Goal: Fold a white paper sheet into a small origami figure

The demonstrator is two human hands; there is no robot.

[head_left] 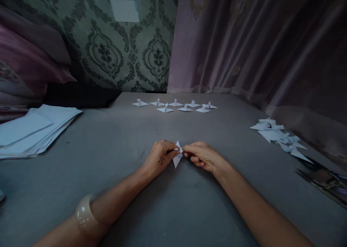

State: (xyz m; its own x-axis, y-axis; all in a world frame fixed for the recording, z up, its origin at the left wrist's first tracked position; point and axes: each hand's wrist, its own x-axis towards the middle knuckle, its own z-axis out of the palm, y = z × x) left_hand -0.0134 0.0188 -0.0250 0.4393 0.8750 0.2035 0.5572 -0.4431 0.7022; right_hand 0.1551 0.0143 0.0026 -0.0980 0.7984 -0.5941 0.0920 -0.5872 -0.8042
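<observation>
A small folded white paper figure (177, 161), with pointed tips up and down, is held between both hands just above the grey surface. My left hand (162, 155) pinches it from the left with thumb and fingers. From the right, my right hand (202, 155) pinches a small part near its middle. The fingertips cover much of the figure's centre. Several similar folded paper figures (165, 108) stand in two rows farther back on the surface.
A stack of white paper sheets (54, 128) lies at the left. More folded paper pieces (280, 135) are heaped at the right, beside a dark, glossy flat item (325, 182). A purple curtain (211, 41) and patterned wall (130, 55) bound the back.
</observation>
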